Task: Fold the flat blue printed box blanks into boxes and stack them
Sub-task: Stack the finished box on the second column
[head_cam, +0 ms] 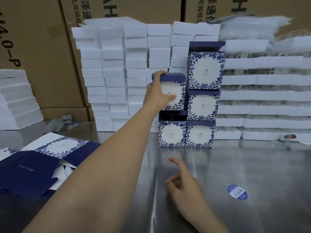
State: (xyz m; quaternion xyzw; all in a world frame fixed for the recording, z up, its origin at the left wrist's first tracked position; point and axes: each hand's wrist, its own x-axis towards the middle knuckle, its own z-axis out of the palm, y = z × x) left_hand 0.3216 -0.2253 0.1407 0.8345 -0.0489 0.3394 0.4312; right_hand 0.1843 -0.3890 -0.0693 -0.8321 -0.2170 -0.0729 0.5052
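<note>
Brushed steel tabletop (pixel 244 165) fills the foreground, with a round blue sticker (pixel 237 192) lying on it at the right. Nearest the camera, the right hand (pixel 185 187) hovers over the metal, holding nothing: index finger extended forward, the other fingers loosely curled. At the left edge lies a pile of flat box blanks (pixel 33 167), dark blue panels uppermost with one white, blue-leaf printed panel showing farther back.

Beyond these, the left arm stretches across the table and the left hand (pixel 159 93) grips a folded box (pixel 175 93), fingers over its dark blue top edge and thumb pressed on the white printed face. This box sits above an open-topped box (pixel 172 133) standing on the table, whose top flap is raised; whether the two touch cannot be told. Just right of them, touching, rises a column of three folded boxes (pixel 202 105), the top one with its lid flap up.

Behind the boxes stand stacks of white foam blocks (pixel 116 78), with more white foam trays (pixel 262 96) to the right and another pile far left. Brown corrugated cartons (pixel 42 47) with black printing form the back wall.
</note>
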